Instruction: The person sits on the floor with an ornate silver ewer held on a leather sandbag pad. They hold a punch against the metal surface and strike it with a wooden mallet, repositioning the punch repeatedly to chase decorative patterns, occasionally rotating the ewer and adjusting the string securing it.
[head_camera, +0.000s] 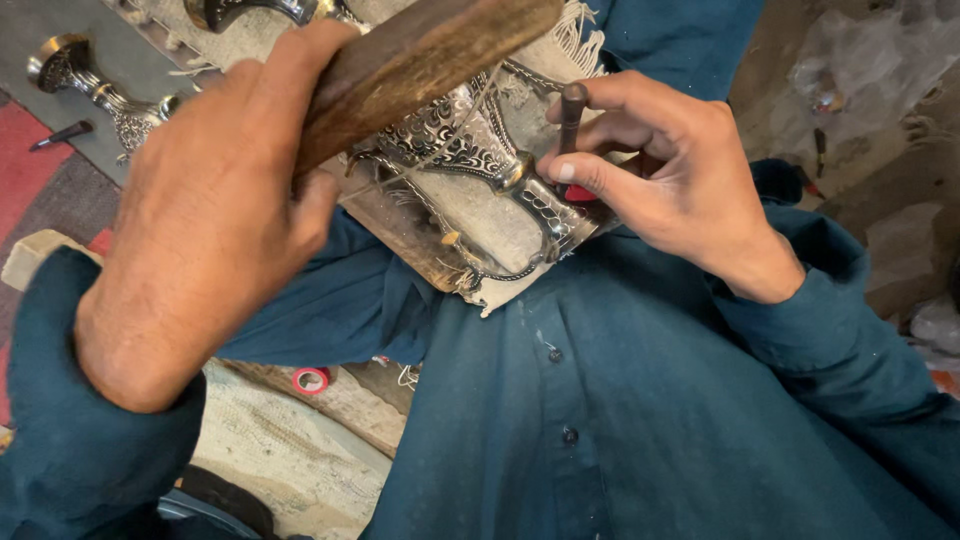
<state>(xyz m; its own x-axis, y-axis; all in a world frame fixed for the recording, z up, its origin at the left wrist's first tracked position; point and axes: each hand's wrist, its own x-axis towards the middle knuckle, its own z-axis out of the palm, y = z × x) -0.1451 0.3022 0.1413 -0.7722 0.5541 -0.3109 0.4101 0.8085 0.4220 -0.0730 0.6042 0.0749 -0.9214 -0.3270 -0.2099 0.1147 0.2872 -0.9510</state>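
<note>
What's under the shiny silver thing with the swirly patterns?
The silver piece rests on a pale fringed cloth over a wooden board. What lies under the board is hidden.

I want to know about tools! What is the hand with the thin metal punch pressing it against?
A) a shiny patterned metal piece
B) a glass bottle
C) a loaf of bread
A: the right hand sets the punch on the engraved silvery metal piece.
</note>
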